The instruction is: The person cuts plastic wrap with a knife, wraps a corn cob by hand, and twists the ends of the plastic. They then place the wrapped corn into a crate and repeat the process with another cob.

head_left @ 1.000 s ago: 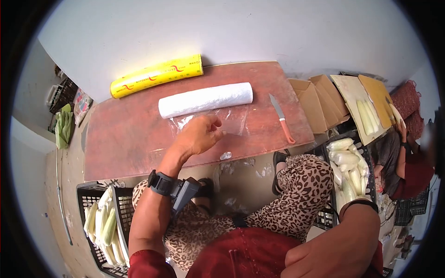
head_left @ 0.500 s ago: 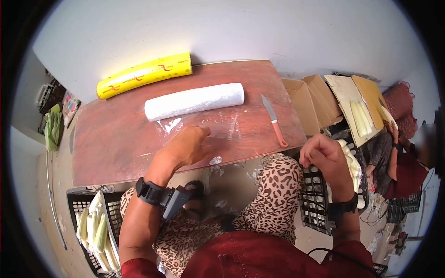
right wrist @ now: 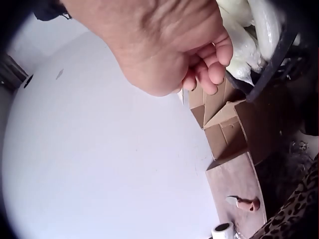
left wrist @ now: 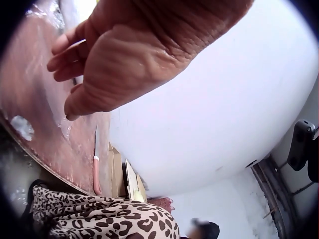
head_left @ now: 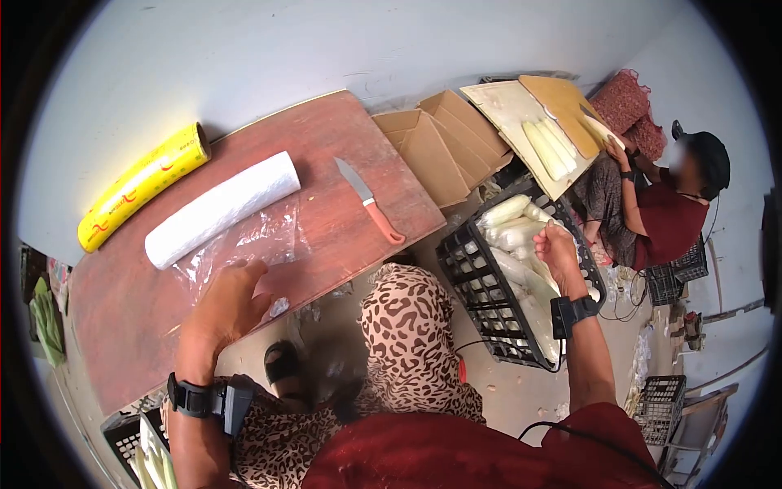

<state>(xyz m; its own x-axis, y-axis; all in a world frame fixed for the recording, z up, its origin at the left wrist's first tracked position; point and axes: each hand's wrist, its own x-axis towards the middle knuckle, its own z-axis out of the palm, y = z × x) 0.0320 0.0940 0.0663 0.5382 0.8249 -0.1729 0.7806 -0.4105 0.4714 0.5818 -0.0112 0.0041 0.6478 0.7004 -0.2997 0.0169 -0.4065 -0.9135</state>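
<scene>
My left hand (head_left: 224,306) hovers at the table's front edge, over the loose clear plastic film that trails from a white film roll (head_left: 224,210). Its fingers are relaxed and hold nothing, as the left wrist view also shows. Above the black crate (head_left: 489,326) at the right, my right hand (head_left: 558,253) hangs with loosely curled fingers and nothing in them. Long pale vegetables (head_left: 521,236) fill that crate, some shiny as if wrapped in film. A knife (head_left: 371,204) with an orange handle lies on the red-brown table (head_left: 334,126), right of the roll.
A yellow printed roll (head_left: 142,187) lies along the table's back edge by the wall. Open cardboard boxes (head_left: 444,151) stand right of the table. Beyond the crate another person (head_left: 664,216) sits beside a board (head_left: 489,106) bearing pale vegetables. Another crate (head_left: 122,440) stands at lower left.
The view has turned right. My right hand has risen from my lap and reached out over the right crate. The left hand has stayed by the film, its fingers loosening.
</scene>
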